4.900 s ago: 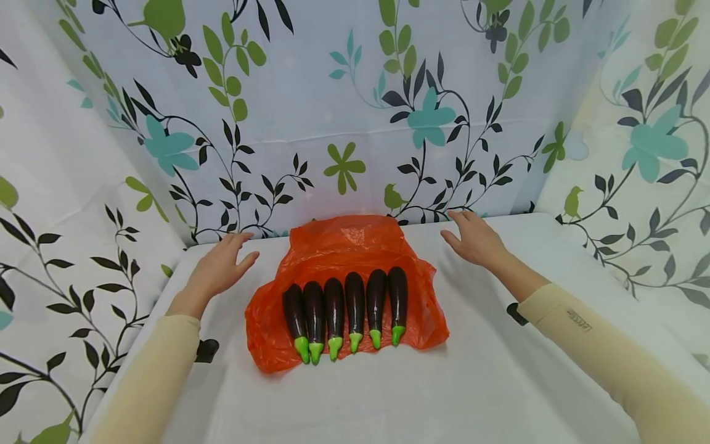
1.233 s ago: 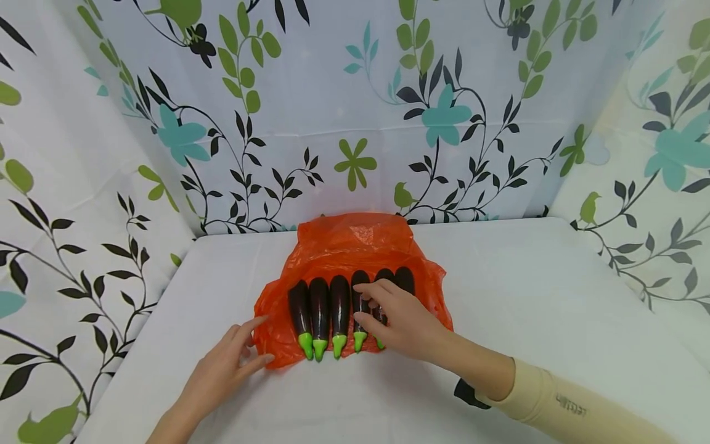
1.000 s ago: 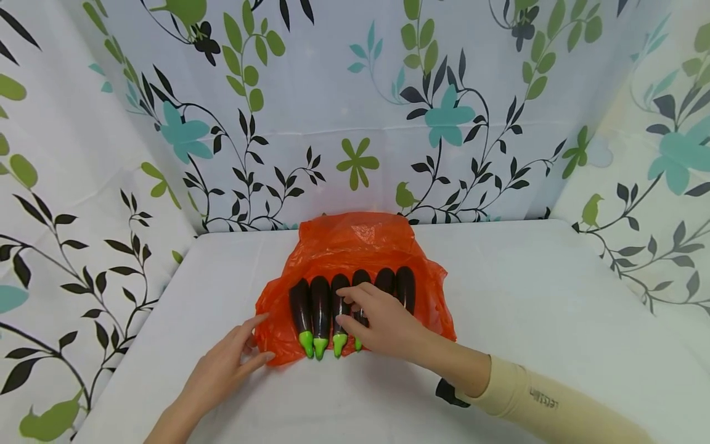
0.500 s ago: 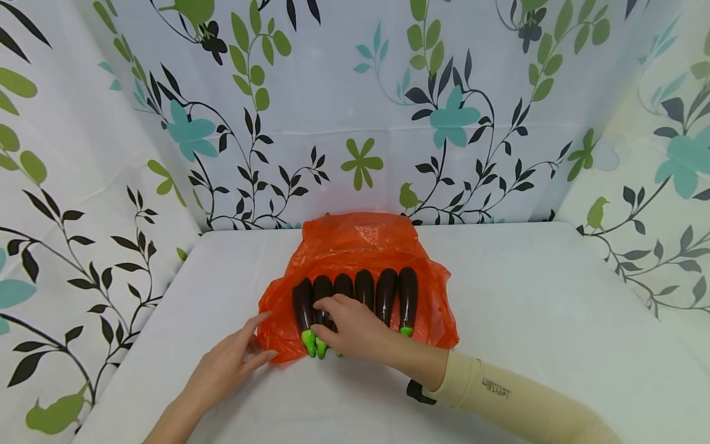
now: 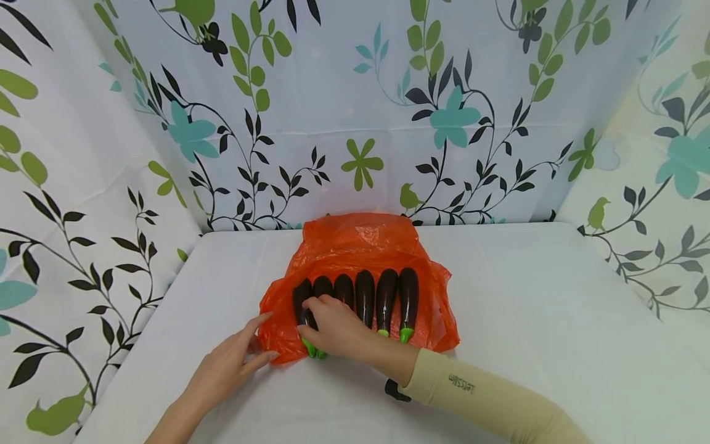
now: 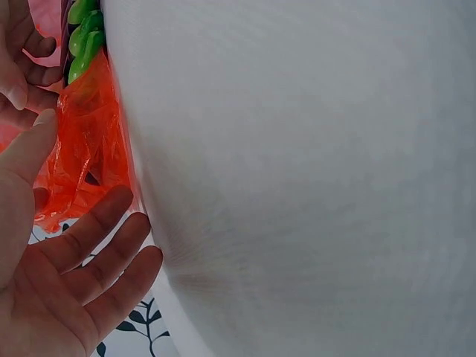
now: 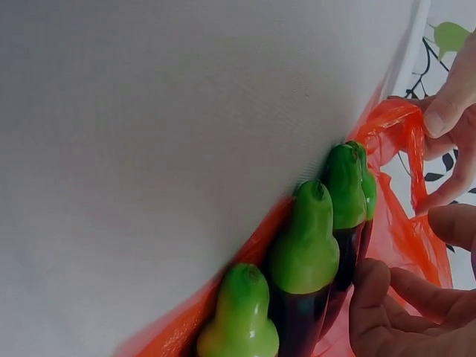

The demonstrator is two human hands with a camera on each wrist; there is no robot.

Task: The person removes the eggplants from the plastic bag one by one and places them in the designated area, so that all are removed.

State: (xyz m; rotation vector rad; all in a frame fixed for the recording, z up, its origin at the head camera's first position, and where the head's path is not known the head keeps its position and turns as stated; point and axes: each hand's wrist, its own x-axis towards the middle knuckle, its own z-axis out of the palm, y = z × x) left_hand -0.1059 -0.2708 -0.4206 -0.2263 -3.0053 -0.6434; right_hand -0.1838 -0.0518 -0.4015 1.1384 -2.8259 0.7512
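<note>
Several dark purple eggplants [image 5: 364, 297] with green stem ends lie side by side on a crumpled orange-red plastic bag [image 5: 360, 237] in the head view. My right hand [image 5: 339, 328] is over the left part of the row, its fingertips at the leftmost eggplant [image 5: 300, 296]; it covers parts of its neighbours. In the right wrist view its bent fingers are beside the dark bodies, below the green stem ends [image 7: 305, 245], with no grip visible. My left hand [image 5: 222, 370] lies at the bag's left edge, fingers spread and relaxed, fingertips at the plastic.
A white cloth covers the table [image 5: 510, 277]. Behind it and at both sides hangs a white curtain [image 5: 310, 74] printed with leaves, flowers and birds. A dark band [image 5: 397, 390] shows under the right sleeve.
Both hands have come in from beside the bag. My right hand has then swept leftward along the row, from the right eggplants to the leftmost. My left hand has stayed at the bag's edge lately.
</note>
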